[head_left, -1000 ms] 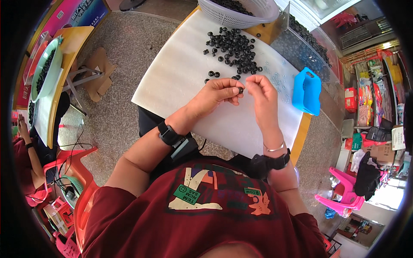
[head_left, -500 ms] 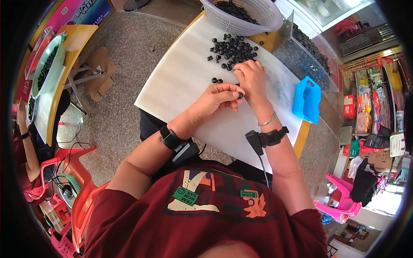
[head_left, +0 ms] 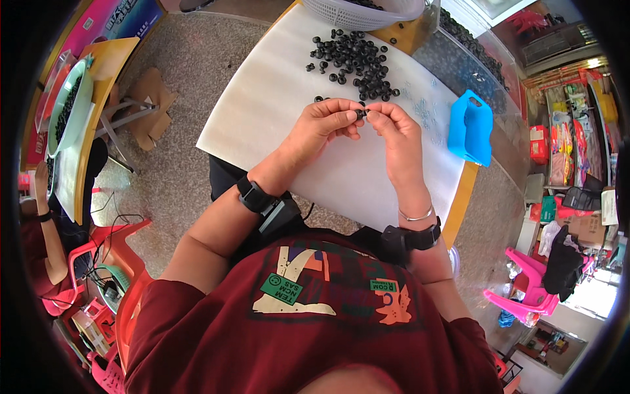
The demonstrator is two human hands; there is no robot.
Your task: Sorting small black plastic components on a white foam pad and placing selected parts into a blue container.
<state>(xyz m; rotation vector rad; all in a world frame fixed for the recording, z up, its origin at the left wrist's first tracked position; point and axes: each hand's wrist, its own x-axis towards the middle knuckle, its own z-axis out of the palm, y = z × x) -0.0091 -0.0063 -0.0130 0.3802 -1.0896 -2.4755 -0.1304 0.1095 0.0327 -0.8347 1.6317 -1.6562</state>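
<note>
My left hand (head_left: pixel 318 131) pinches a small black round piece (head_left: pixel 360 114) between thumb and fingers, above the white mat (head_left: pixel 256 98). The fingertips of my right hand (head_left: pixel 399 138) are pressed together right beside that piece; whatever they hold is too small and covered to name. Beyond my hands lies a loose pile of similar black round pieces (head_left: pixel 354 56), some showing a hole. To the right of the pile, tiny pale, clear-looking bits (head_left: pixel 428 113) are scattered on the mat. Both wrists wear black straps with devices.
A blue plastic holder (head_left: pixel 470 131) stands at the mat's right edge. A pale perforated basket (head_left: pixel 367 16) and a clear bin (head_left: pixel 453 56) of black pieces stand at the far side. On the left are another table (head_left: pixel 82 157) with a green basin (head_left: pixel 79 98) and a person's arm.
My right hand has drawn back from beside the pile, and its fingertips now meet my left hand at the black piece. Both hands appear slightly higher in view.
</note>
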